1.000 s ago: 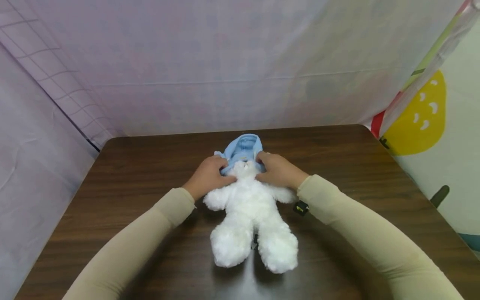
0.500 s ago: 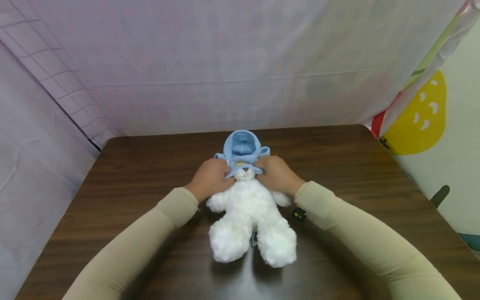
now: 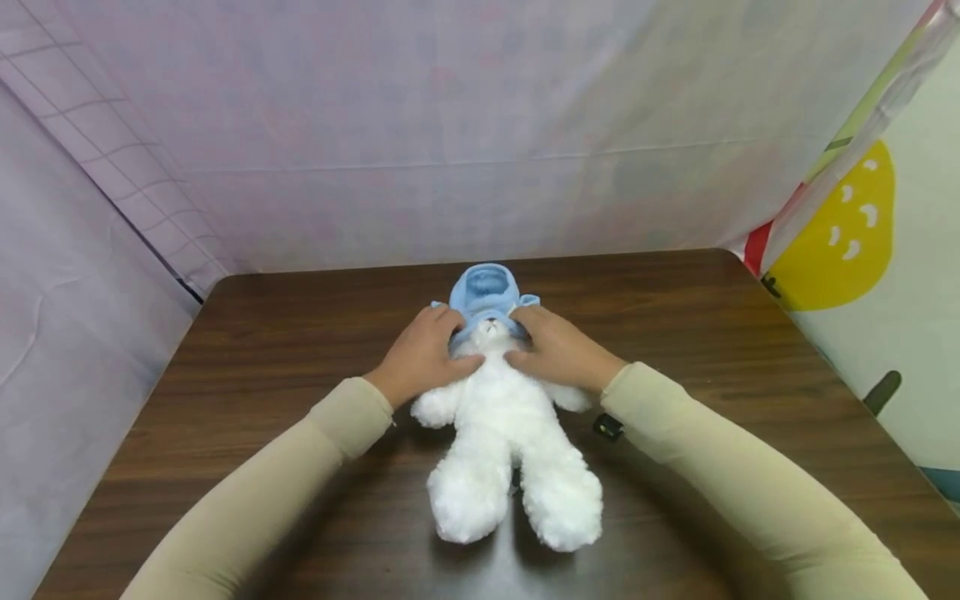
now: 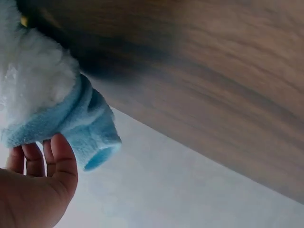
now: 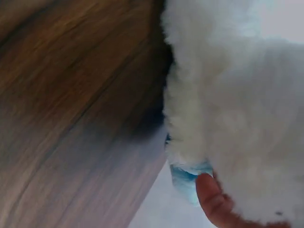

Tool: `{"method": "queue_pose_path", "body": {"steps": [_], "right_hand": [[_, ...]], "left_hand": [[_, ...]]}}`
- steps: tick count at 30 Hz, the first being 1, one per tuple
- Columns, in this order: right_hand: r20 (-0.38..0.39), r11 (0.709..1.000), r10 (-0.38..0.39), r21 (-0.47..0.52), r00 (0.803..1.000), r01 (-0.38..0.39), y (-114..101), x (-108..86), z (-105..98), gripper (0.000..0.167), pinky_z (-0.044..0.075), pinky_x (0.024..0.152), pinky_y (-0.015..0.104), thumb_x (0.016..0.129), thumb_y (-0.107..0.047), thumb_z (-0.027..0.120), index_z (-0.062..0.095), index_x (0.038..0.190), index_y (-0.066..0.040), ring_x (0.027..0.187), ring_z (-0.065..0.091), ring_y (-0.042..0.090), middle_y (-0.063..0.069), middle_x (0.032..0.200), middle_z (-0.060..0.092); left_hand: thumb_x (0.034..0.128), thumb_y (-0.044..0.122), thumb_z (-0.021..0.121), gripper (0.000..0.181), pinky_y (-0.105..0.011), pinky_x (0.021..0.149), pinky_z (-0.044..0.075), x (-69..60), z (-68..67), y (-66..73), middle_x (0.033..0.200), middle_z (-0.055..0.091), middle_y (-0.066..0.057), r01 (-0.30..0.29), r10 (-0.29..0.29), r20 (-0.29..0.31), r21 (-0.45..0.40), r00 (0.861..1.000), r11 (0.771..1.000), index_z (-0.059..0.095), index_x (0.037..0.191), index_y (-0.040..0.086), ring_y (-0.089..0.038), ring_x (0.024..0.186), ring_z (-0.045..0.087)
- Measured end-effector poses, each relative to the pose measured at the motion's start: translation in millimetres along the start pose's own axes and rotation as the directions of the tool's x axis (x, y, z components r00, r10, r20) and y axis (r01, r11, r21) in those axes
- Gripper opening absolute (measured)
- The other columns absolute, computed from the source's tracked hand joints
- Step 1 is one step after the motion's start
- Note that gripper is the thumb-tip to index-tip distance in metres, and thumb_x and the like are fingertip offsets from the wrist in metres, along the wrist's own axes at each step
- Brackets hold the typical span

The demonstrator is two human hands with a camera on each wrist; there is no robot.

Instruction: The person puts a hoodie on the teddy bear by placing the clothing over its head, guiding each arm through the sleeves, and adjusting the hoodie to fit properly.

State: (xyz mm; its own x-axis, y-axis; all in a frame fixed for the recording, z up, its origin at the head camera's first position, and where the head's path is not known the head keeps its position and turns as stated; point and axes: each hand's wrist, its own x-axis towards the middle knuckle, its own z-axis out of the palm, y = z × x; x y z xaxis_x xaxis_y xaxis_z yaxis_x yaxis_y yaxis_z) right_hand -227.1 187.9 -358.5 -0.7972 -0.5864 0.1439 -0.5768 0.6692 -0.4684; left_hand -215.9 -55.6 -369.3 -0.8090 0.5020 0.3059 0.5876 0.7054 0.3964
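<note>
On its back lies a white plush toy (image 3: 498, 408), legs toward me, its small nose showing. A light blue toy hoodie (image 3: 487, 287) is partly over its head, the open hood pointing away. At the left side of the head, my left hand (image 3: 423, 350) grips the cloth, its thumb on the fur. My right hand (image 3: 562, 346) does likewise opposite. In the left wrist view, curled fingertips of the left hand (image 4: 42, 185) hold the hoodie's hem (image 4: 38, 130) beside a loose sleeve (image 4: 97, 145). The right wrist view shows only part of the right hand (image 5: 216, 206), against blue cloth (image 5: 185, 183).
The dark brown wooden table (image 3: 277, 350) extends around the toy. Beyond its far edge hangs a pale curtain (image 3: 450, 167). A yellow printed shape (image 3: 840, 242) is on the white sheet at the right. A small black device (image 3: 608, 427) sits under the right wrist.
Both thumbs have come out from the hoodie's edge onto the toy's upper chest. The hoodie's hem has drawn back, showing more of the muzzle, and the toy has shifted slightly toward me.
</note>
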Motion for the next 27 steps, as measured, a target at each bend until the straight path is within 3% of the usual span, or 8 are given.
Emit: {"method": "queue_pose_path", "body": {"steps": [3,6,11,13,17,22,27], "right_hand": [[-0.009,0.998,-0.039,0.051,0.999,0.039,0.5,-1.7,-0.8,0.043,0.045,0.079,0.04,0.092,-0.024,0.069,0.054,0.125,-0.002,0.092,0.052,0.022,0.01,0.106,0.055],[-0.042,0.995,-0.078,0.063,0.996,0.081,1.2,-1.2,1.6,0.027,0.042,0.073,0.036,0.091,-0.021,0.071,0.054,0.107,-0.007,0.085,0.047,0.02,0.006,0.095,0.05],[-0.083,0.994,-0.075,0.071,0.994,0.081,2.5,-1.5,4.7,0.022,0.041,0.068,0.034,0.091,-0.02,0.072,0.051,0.089,-0.013,0.079,0.046,0.017,0.004,0.087,0.047],[-0.079,0.994,-0.077,0.07,0.994,0.082,2.9,-3.0,4.3,0.018,0.043,0.068,0.034,0.092,-0.02,0.071,0.055,0.089,-0.013,0.078,0.048,0.017,0.003,0.088,0.05],[-0.021,0.994,-0.1,0.032,0.995,0.101,5.5,-8.5,2.0,0.017,0.049,0.075,0.036,0.095,-0.021,0.066,0.063,0.107,-0.009,0.087,0.056,0.018,0.005,0.103,0.059],[0.052,0.997,-0.069,0.034,0.996,0.067,13.6,-19.2,-0.7,0.038,0.048,0.091,0.043,0.098,-0.019,0.06,0.054,0.132,-0.002,0.109,0.057,0.023,0.013,0.127,0.055],[0.041,0.996,-0.009,0.093,0.999,0.005,19.2,-24.0,0.0,0.045,0.047,0.091,0.045,0.098,-0.021,0.059,0.05,0.139,-0.005,0.108,0.056,0.027,0.012,0.131,0.046]], "left_hand": [[0.0894,0.031,0.074,0.03,-0.038,0.077,0.04,2.2,0.6,3.2,0.09,0.05,-0.004,0.012,-0.012,-0.01,-0.022,1.0,1.0,0.057,0.095,0.007,-0.02,0.081,0.044],[0.0876,0.02,0.074,0.028,-0.04,0.086,0.042,4.7,3.8,5.1,0.085,0.048,-0.004,-0.015,0.014,-0.048,-0.016,0.999,1.0,0.051,0.075,0.01,-0.021,0.079,0.043],[0.0826,0.011,0.072,0.037,-0.036,0.082,0.044,5.4,8.9,4.6,0.083,0.047,-0.003,-0.056,0.054,-0.095,-0.014,0.994,0.998,0.042,0.061,0.015,-0.019,0.076,0.045],[0.0836,0.012,0.072,0.029,-0.035,0.072,0.042,3.7,8.4,2.8,0.085,0.049,-0.003,-0.056,0.053,-0.088,-0.03,0.995,0.998,0.047,0.068,0.013,-0.019,0.076,0.045],[0.088,0.018,0.071,0.016,-0.033,0.072,0.045,-3.9,3.2,-2.4,0.091,0.055,-0.003,-0.016,0.013,-0.048,-0.06,0.999,0.998,0.059,0.092,0.009,-0.019,0.08,0.049],[0.0914,0.026,0.07,0.032,-0.038,0.083,0.048,-17.5,-3.6,-4.9,0.106,0.062,-0.009,0.048,-0.048,-0.006,-0.029,0.999,0.998,0.067,0.113,0.003,-0.024,0.094,0.055],[0.0917,0.034,0.07,0.047,-0.041,0.084,0.048,-26.0,-4.8,-5.6,0.11,0.057,-0.013,0.163,-0.161,0.052,-0.026,0.986,0.986,0.065,0.124,0.001,-0.026,0.094,0.055]]}}
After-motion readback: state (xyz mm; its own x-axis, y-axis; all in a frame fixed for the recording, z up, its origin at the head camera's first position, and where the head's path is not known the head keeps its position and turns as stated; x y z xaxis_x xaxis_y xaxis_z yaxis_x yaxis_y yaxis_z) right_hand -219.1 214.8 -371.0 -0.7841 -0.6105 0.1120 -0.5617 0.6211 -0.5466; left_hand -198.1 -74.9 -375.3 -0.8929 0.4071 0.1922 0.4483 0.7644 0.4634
